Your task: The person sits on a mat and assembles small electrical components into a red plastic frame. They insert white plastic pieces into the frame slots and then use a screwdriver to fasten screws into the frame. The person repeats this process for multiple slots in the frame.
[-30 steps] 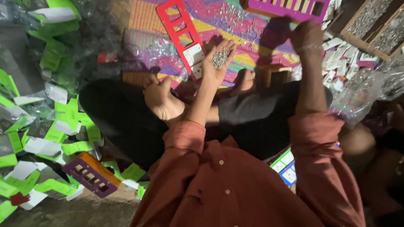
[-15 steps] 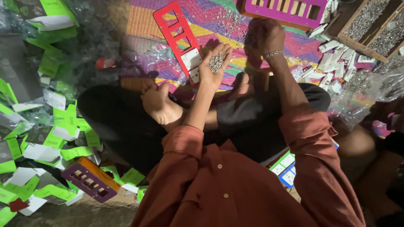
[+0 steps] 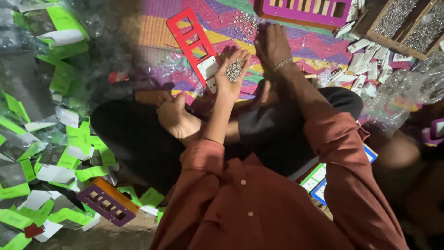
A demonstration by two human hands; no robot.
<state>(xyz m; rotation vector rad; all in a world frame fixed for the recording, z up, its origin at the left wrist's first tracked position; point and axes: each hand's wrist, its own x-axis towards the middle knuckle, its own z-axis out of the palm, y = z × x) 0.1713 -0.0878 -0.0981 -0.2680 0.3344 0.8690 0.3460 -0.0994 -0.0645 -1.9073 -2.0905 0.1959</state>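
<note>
My left hand is turned palm up and cupped, with a small heap of silver screws lying in it. It hovers over the colourful woven mat, beside a red plastic frame with rectangular slots. My right hand, a thin bracelet at its wrist, lies palm down on the mat just right of the left hand. Its fingers stretch toward a scatter of loose screws and nothing shows in its grip. I sit cross-legged in dark trousers and a rust-coloured shirt.
A purple slotted frame lies at the mat's far edge. A wooden tray of screws stands top right, with white packets below it. Green and white packets cover the floor at left, near a purple and orange block.
My right hand has swung from near the purple frame at upper right leftward and down onto the mat beside the left hand. The left hand keeps its screws.
</note>
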